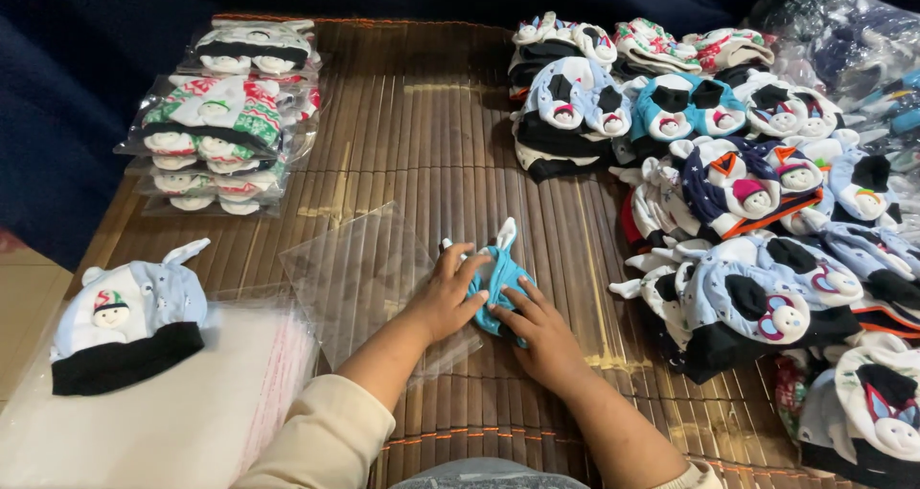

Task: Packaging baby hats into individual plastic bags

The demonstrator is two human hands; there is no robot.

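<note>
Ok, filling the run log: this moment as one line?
left hand: on blue hat | right hand: on blue hat | clear bag: beside, flat | surface: bamboo mat

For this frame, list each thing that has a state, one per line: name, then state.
Left hand: pressing on the blue hat.
Right hand: pressing on the blue hat.
Blue hat: folded small, on the mat, unbagged.
Clear bag: flat, empty, beside the hands.
Bagged hats: sealed in plastic, stacked.
Loose hats: unbagged, piled.
Light blue hat: unbagged, lying on the stack of flat bags.
</note>
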